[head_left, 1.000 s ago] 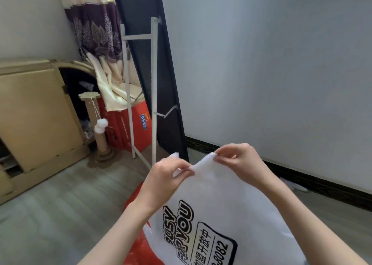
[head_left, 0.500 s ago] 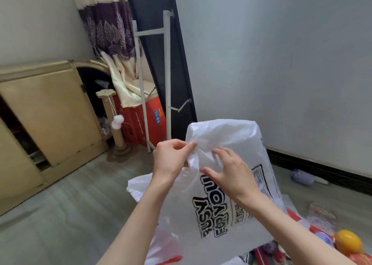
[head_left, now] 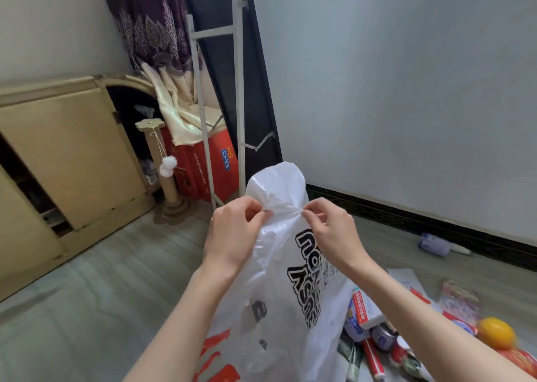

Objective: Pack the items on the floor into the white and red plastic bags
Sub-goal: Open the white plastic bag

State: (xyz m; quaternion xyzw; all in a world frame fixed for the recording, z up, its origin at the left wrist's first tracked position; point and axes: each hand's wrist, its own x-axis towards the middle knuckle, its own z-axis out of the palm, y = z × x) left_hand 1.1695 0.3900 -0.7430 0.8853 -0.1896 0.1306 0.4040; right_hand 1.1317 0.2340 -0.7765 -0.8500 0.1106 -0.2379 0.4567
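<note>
Far left, a beige cabinet [head_left: 66,155] stands against the wall, with a cat scratching post [head_left: 162,172] and a red box [head_left: 209,163] just beside it. Not task things.

Centre: the left hand [head_left: 232,236] pinches the white plastic bag [head_left: 276,280] near its top, thumb and fingers curled on the film. The bag hangs upright between both hands, long axis vertical, upper end poking up above the fingers, black lettering on its right face. Red plastic [head_left: 218,358] shows under its lower left, probably the red bag, but it is mostly covered.

The right hand [head_left: 334,233] pinches the same gathered band of film, just beside the left, fingertips nearly touching. Both hands look set to pull the layers apart and find the mouth; nothing is packed yet.

Lower right: the items on the floor [head_left: 377,323] lie in a pile, boxes, tubes and packets, touching the bag's lower edge, with an orange [head_left: 497,332] at the far side. The pile lies below and to the right of the hands, so the right hand is nearer to reach for it once the bag opens. A purple lint roller [head_left: 436,245] lies apart by the skirting.
</note>
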